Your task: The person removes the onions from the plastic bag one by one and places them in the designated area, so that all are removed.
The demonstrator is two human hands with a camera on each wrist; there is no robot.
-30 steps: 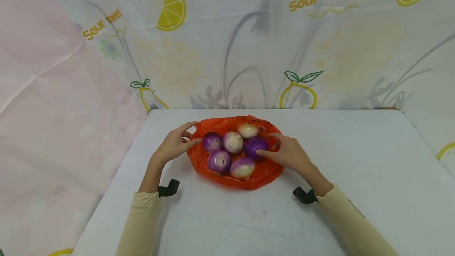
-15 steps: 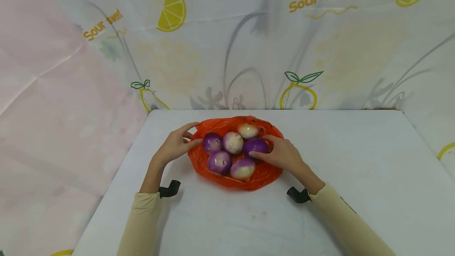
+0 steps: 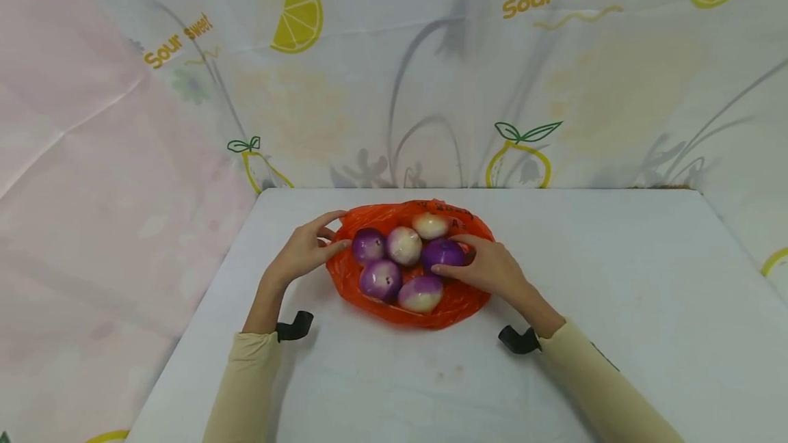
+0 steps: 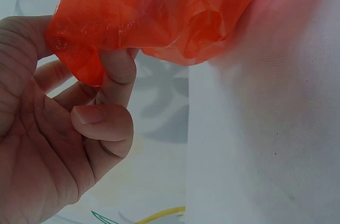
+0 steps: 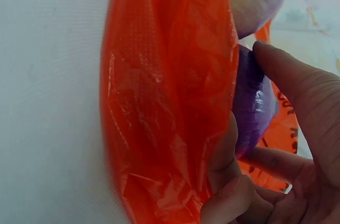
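A red plastic bag [image 3: 345, 286] lies spread wide at its mouth, with several shiny, round, purple-and-white vegetables [image 3: 380, 280] inside. At its left side my left hand [image 3: 301, 251] pinches the bag's edge, and the thin film shows between the fingers in the left wrist view. From the right, my right hand [image 3: 495, 266] reaches over the bag and grips a deep purple round vegetable [image 3: 441, 253], thumb on the near side and fingers beyond. In the right wrist view the same purple vegetable [image 5: 252, 102] shows between thumb and fingers, partly hidden behind the bag's side.
The bag stands on a white table [image 3: 394, 381] toward its far edge. Behind it hangs a cloth [image 3: 394, 87] printed with lemons and lettering. Black curved pieces [image 3: 519, 340] stick out from both wrists.
My right hand has moved left and closed round the deep purple vegetable, which still lies in the bag. My left hand stays at the bag's edge.
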